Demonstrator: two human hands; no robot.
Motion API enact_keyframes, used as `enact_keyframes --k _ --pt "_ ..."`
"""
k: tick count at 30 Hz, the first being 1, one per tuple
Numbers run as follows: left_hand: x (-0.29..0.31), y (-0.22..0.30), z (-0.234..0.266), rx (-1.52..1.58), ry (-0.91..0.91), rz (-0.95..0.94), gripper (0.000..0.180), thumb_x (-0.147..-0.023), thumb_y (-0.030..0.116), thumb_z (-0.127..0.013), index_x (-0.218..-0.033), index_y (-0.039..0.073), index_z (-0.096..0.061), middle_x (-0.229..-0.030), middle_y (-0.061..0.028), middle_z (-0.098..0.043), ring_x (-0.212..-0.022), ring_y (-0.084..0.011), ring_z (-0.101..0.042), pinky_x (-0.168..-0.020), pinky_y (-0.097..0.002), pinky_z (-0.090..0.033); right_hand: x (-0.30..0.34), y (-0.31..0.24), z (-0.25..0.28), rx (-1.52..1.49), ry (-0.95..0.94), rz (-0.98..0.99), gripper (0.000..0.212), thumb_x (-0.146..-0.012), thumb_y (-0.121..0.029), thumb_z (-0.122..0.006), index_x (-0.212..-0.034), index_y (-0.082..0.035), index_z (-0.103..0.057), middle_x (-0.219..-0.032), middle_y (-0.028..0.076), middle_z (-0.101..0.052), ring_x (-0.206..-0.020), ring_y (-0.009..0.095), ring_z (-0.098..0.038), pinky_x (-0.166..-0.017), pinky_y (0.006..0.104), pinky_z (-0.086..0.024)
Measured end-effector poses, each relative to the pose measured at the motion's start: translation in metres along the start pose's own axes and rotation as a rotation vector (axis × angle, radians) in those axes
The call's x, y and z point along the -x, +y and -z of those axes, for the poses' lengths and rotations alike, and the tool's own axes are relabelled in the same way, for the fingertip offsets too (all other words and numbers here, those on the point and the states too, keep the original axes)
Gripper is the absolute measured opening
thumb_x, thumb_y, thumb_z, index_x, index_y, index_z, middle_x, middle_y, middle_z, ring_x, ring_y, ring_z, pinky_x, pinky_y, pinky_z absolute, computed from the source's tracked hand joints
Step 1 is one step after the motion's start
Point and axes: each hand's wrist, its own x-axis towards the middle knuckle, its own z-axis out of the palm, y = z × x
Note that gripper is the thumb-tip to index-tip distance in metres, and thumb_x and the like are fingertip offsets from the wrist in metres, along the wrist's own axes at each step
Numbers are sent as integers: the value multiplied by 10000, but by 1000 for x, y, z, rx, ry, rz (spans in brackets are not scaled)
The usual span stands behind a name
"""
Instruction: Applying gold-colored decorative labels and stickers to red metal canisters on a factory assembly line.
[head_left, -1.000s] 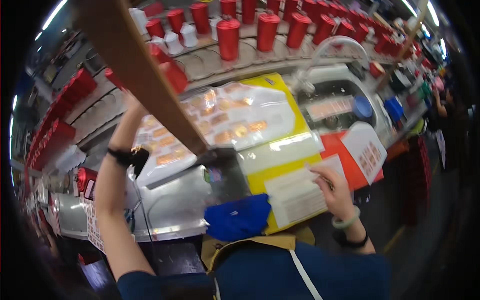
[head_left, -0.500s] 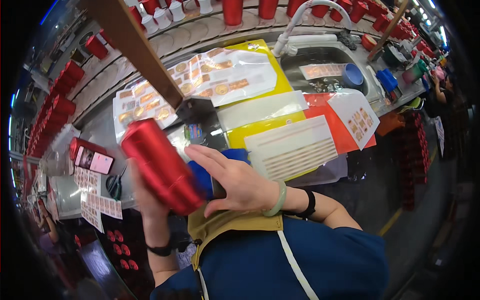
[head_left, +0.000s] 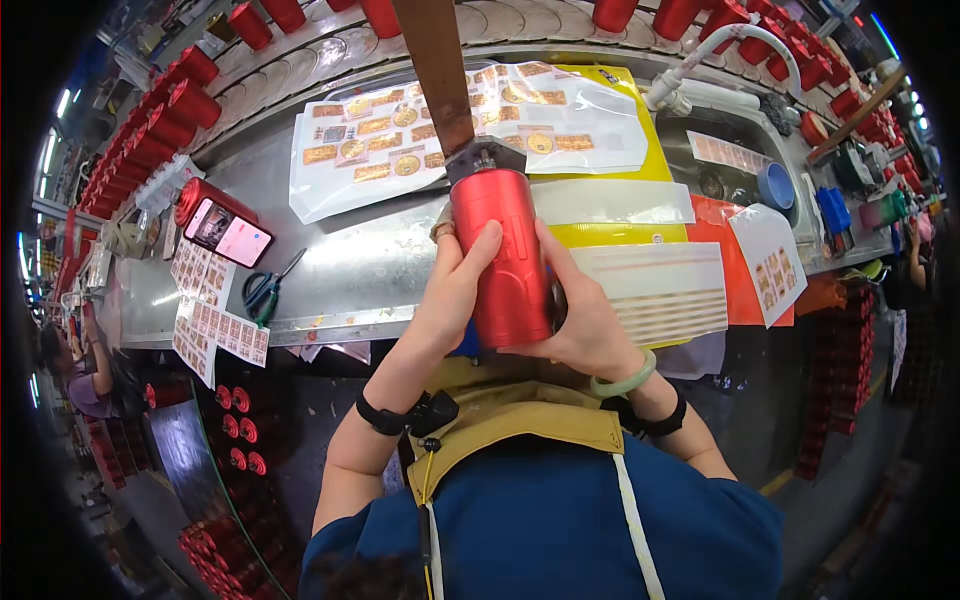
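Observation:
A shiny red canister point(head_left: 505, 275) with raised shapes on its side lies between my two hands, its narrower end pointing away from me. My left hand point(head_left: 452, 300) wraps its left side, thumb laid along the top face. On the right, my right hand point(head_left: 598, 325) grips the lower side and near end, with some fingers hidden beneath. The far end overlaps the dark bracket point(head_left: 487, 155) at the foot of a brown post point(head_left: 437, 70); I cannot tell whether they touch. Beyond it spread clear sheets of gold stickers point(head_left: 385, 140).
Left on the metal bench point(head_left: 330, 270) are a phone point(head_left: 228, 232) against a red canister, scissors point(head_left: 268, 290) and small sticker sheets point(head_left: 205, 320). To the right are a striped sheet point(head_left: 655, 290), a white sticker sheet point(head_left: 770, 265) and a sink point(head_left: 740, 125) with a blue cup point(head_left: 775, 187).
The canister has moved from a blurred tilt on the left to a steadier position in front of the post. My right hand has closed onto it. The view has shifted left.

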Motion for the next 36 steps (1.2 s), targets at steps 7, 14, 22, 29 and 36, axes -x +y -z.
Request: enact_keyframes --k 7,14,22,29,36 --pt "-22 -13 0 -497 59 -310 705 -1004 252 -679 -1500 -20 -260 -1240 -196 -604 -1086 -230 -653 -910 -356 -548 -6 14 -7 110 -2 -142 1255 -665 -248 -975 -1615 28 -203 -1362 267 -587 -1197 372 -632 -999 422 -513" --pt "5 -19 0 -514 81 -278 575 -1010 271 -670 -1407 -61 -420 -1183 -228 -650 -1069 -289 -671 -934 -386 -527 -10 8 17 -567 -160 -363 1254 -699 -228 -972 -1632 12 -168 -1372 159 -599 -1132 202 -625 -951 349 -522" --pt "26 47 7 -208 -386 -169 494 -1093 144 -503 -1534 -56 -406 -1585 -144 -452 -1416 -203 -466 -1183 -363 -349 -21 -1 83 -754 -185 -352 979 -723 -140 -881 -1551 -29 -370 -1453 113 -559 -1347 262 -546 -1153 402 -415" --pt "-71 116 74 -300 206 -687 268 -1045 91 -595 -1291 6 -662 -1220 -72 -715 -1107 -139 -655 -972 -296 -503 -172 -1 162 -379 270 -263 454 -910 -286 -797 -1225 -57 -564 -916 -13 -647 -690 51 -564 -585 233 -447" --pt "-193 162 142 -199 413 -712 309 -1019 49 -584 -1323 21 -633 -1270 -71 -676 -1079 -139 -642 -901 -271 -524 -330 80 192 33 501 -154 718 -720 -232 -959 -1293 -4 -592 -1158 106 -722 -983 166 -697 -838 328 -576"
